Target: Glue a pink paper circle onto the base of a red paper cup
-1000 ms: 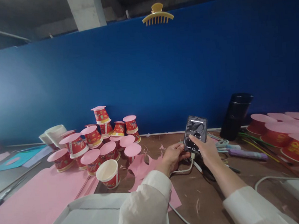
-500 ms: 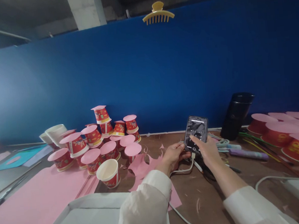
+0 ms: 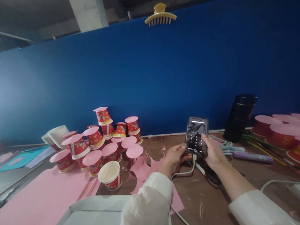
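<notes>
A dark smartphone is held upright above the table, its screen facing me with a keypad showing. My left hand grips its lower left corner between thumb and fingers. On the other side, my right hand clasps the right edge, its thumb at the screen's border and its other fingers hidden behind the phone. A white charging cable is plugged into the bottom of the phone. Pink paper offcuts lie to the left, close to my left forearm.
Red paper cups with pink paper tops stand stacked left of centre. An uncovered cup is in front of them. A white tray, pink sheets and scissors lie left. A black bottle and red bowls stand right.
My right thumb has moved from over the middle of the phone's screen to its right edge. The phone stays in both hands; the whole view has shifted slightly.
</notes>
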Motion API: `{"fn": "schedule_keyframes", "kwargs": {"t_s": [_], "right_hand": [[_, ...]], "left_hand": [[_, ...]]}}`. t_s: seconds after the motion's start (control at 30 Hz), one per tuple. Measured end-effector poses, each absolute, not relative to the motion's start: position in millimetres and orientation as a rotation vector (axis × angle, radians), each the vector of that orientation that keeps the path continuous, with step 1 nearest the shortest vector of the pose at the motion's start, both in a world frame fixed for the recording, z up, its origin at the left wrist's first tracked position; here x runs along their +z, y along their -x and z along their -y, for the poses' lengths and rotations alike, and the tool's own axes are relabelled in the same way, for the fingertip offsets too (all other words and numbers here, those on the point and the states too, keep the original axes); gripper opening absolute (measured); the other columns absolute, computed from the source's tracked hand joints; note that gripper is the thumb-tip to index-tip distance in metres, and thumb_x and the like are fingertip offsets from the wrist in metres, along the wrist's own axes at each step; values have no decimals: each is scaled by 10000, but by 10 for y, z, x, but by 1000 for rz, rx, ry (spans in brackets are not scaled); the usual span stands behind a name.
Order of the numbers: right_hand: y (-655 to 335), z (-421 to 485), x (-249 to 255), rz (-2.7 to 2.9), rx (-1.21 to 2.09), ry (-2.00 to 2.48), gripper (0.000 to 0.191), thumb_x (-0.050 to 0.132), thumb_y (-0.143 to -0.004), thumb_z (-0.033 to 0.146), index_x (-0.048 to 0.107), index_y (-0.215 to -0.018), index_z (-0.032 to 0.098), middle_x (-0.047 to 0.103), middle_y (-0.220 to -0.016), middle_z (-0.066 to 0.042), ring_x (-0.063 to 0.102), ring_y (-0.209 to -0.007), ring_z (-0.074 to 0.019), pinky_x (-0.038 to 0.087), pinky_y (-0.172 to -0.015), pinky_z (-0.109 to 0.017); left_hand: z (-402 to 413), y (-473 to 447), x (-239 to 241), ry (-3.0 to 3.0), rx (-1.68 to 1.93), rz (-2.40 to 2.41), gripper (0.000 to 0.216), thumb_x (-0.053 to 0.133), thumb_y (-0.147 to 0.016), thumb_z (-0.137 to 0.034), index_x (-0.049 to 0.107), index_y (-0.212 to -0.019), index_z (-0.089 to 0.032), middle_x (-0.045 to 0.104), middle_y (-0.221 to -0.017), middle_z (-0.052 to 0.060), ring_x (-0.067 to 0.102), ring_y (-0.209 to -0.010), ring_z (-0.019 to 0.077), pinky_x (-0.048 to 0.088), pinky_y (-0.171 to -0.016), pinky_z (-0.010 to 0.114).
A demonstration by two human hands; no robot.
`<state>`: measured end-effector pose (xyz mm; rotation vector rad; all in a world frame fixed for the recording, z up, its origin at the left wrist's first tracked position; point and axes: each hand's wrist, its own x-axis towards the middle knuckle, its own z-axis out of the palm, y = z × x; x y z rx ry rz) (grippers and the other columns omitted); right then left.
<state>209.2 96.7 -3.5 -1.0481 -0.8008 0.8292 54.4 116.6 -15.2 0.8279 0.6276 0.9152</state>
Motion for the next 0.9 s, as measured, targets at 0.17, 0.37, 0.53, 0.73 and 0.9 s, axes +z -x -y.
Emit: {"fn": "schedule_keyframes", "kwargs": {"t_s": [0.17, 0.37, 0.53, 0.73, 0.9], "right_hand": [[-2098, -941, -29, 785, 889, 1019, 462, 844, -678, 595, 714, -934, 233, 775, -884, -37, 724, -803, -250, 580, -773, -400], [-2100, -925, -39, 793, 899, 1016, 428, 895, -632, 461, 727, -943, 221, 787, -916, -42, 723, -812, -244, 562, -772, -379], [-2096, -924, -43, 796, 909, 1006, 427, 905, -610, 426, 723, -933, 214, 785, -882, -36, 721, -783, -237, 559, -735, -360], [-2093, -920, -29, 799, 905, 992, 407, 911, -615, 432, 728, -909, 220, 794, -890, -36, 729, -794, -231, 562, -718, -342], [-2081, -907, 2, 807, 908, 982, 389, 909, -627, 439, 728, -897, 224, 790, -870, -32, 728, -779, -229, 567, -714, -345]], "left_hand": [[-1166, -547, -146, -826, 916, -617, 171, 819, -864, -227, 748, -930, -86, 712, -880, 89, 652, -688, 102, 574, -719, 231], [-1170, -546, -155, -824, 912, -613, 165, 819, -866, -231, 754, -933, -94, 715, -872, 81, 653, -676, 95, 573, -700, 216], [-1173, -538, -159, -825, 906, -586, 187, 824, -859, -218, 762, -965, -78, 727, -903, 96, 664, -694, 103, 579, -723, 231], [-1182, -547, -158, -804, 903, -612, 157, 796, -874, -184, 758, -979, -74, 721, -895, 87, 665, -682, 101, 578, -710, 230], [-1177, -541, -153, -825, 903, -610, 173, 809, -870, -208, 761, -976, -80, 732, -919, 102, 666, -697, 107, 585, -737, 246]]}}
